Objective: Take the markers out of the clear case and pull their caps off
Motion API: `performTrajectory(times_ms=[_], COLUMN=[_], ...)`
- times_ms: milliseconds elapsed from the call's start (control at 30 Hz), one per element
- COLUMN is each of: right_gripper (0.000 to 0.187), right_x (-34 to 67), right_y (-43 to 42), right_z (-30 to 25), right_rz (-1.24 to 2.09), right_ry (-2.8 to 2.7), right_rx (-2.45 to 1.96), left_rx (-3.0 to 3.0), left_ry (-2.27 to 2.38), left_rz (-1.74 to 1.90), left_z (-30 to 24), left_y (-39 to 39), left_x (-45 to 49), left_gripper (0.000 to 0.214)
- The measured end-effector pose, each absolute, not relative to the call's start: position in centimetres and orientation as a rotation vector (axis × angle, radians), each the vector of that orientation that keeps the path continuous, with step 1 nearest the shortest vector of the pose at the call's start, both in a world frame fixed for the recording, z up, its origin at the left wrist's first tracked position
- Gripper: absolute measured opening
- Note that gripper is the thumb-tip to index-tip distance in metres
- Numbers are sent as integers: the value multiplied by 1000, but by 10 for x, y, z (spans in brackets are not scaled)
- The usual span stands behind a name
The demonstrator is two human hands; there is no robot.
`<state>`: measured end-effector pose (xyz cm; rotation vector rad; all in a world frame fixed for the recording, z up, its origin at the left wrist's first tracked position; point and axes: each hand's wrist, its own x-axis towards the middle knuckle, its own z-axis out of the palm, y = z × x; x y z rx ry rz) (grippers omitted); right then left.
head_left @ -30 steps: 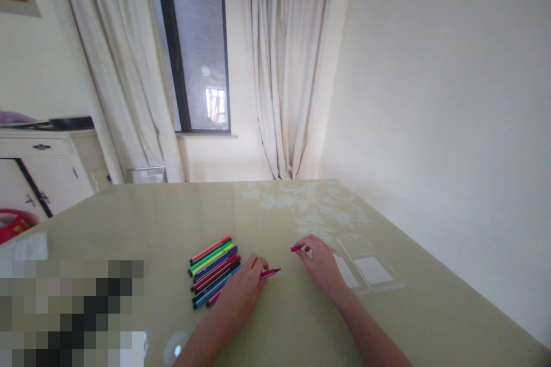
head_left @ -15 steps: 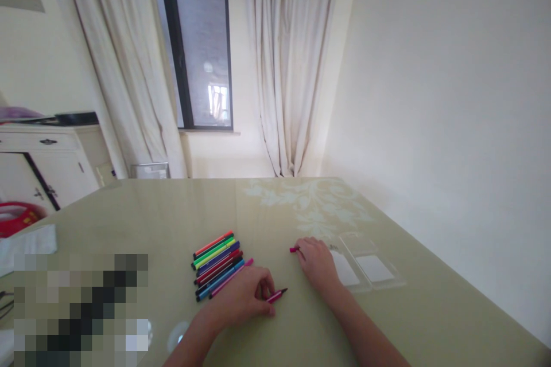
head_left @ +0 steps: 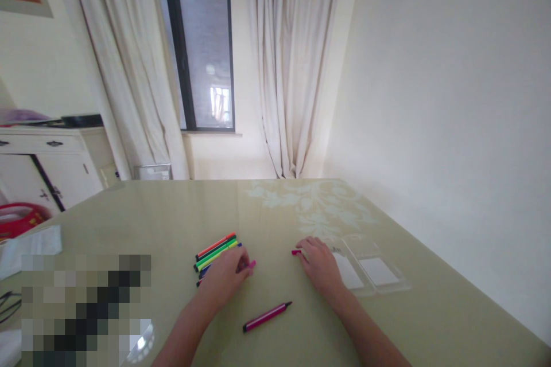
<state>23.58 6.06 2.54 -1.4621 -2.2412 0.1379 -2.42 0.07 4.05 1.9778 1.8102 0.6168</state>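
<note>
My left hand (head_left: pixel 224 275) lies over a row of felt-tip markers, its thumb and fingers closed around a pink marker (head_left: pixel 252 264) near the cap end. The hand hides most of that marker and several others. An orange marker (head_left: pixel 219 243) and green and yellow ones (head_left: pixel 215 257) show beyond it. In front of my hands, an uncapped magenta marker (head_left: pixel 267 317) lies alone on the table, dark tip to the right. Thumb and fingers of my right hand (head_left: pixel 321 266) pinch a small magenta marker cap (head_left: pixel 296 252) just above or on the tabletop.
A clear plastic case (head_left: pixel 365 292) with white paper inserts (head_left: pixel 379 271) lies beside and partly under my right hand. On the left are a white cloth or paper (head_left: pixel 37 246), a red container (head_left: pixel 21 218) and a black cable (head_left: pixel 8 304). A wall borders the table's right side.
My left hand has let go of the uncapped magenta marker, leaving it on the table, and moved up and left to the row of markers. The right hand still holds the cap.
</note>
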Motion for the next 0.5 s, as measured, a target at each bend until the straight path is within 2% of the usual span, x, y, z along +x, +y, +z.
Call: performTrajectory(times_ms=[133, 300, 400, 500], right_gripper=[10, 36, 24, 15], right_x=[226, 212, 209, 209], right_y=[46, 31, 31, 33], right_z=[35, 32, 26, 28], right_rz=[394, 354, 457, 690], right_ry=[-2192, -2356, -2288, -2175], right_rx=[-1216, -1240, -1280, -1110], left_rx=[2053, 2139, 2220, 2209], left_ry=[1926, 1891, 1820, 1759], left_rz=[468, 391, 436, 465], left_z=[40, 38, 38, 40], left_y=[0, -5, -7, -8], left_x=[-28, -11, 0, 12], left_gripper=[5, 13, 16, 17])
